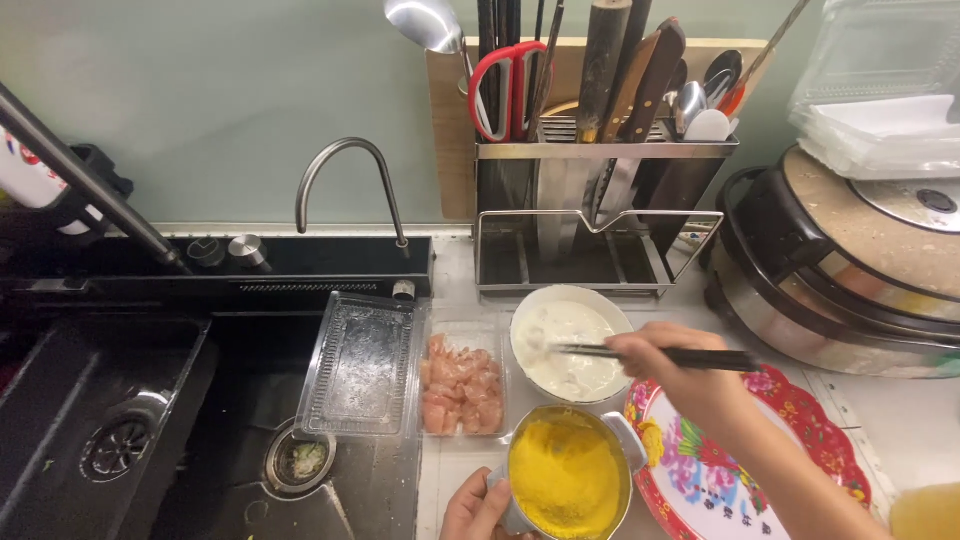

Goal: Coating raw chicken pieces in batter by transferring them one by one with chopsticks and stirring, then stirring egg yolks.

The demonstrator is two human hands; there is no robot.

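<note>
My right hand grips a pair of dark chopsticks whose tips reach into a white bowl of pale batter. Close to me, my left hand holds the side of a metal bowl filled with yellow crumbs. A clear plastic tray of raw pink meat pieces lies left of both bowls, its lid opened flat towards the sink. Under my right forearm sits a plate with a red flowered rim.
A dark sink with a curved steel tap fills the left. A metal rack with knives, red scissors and spoons stands behind the bowls. A round lidded cooker with plastic containers on top is at the right.
</note>
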